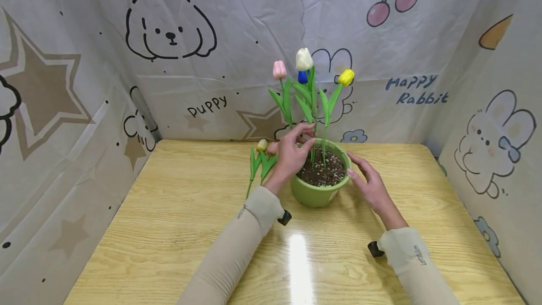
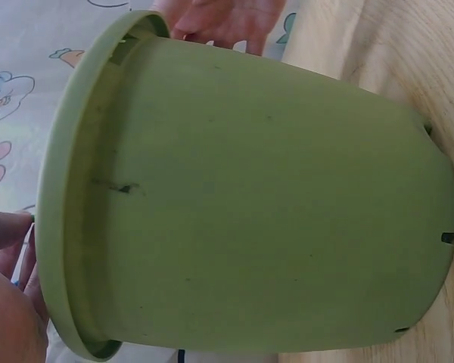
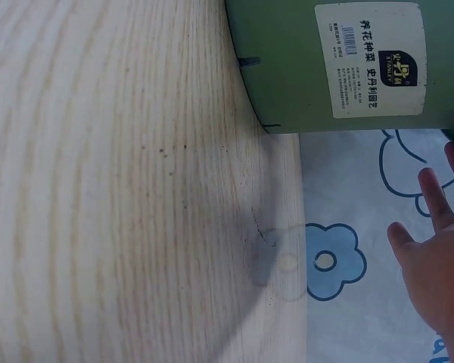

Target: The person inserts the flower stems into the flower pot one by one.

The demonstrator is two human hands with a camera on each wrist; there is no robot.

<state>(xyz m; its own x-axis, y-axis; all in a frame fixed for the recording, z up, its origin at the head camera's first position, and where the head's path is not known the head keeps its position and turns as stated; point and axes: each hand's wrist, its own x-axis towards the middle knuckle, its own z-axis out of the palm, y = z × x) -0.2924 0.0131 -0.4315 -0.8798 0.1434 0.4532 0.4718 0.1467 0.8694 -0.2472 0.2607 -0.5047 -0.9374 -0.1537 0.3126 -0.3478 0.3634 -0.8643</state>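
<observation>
A green flower pot (image 1: 315,196) filled with dark, speckled soil (image 1: 323,175) stands upright on the table. Above it rise artificial tulips: pink (image 1: 279,69), white (image 1: 304,60), blue (image 1: 302,77) and yellow (image 1: 346,77). Over the pot's left rim, my left hand (image 1: 292,154) pinches a green stem between thumb and fingers, at the white tulip's stem in the head view. My right hand (image 1: 370,185) is at the pot's right rim, its fingers extended and fingertips right at the edge. The left wrist view is mostly filled by the pot's side (image 2: 272,197).
Two more tulips lie left of the pot, one yellowish-white (image 1: 262,145) and one pinkish (image 1: 273,148), partly behind my left hand. The wooden table (image 1: 190,229) ends at a printed cloth backdrop (image 1: 245,27). A white label (image 3: 374,60) is stuck on the pot.
</observation>
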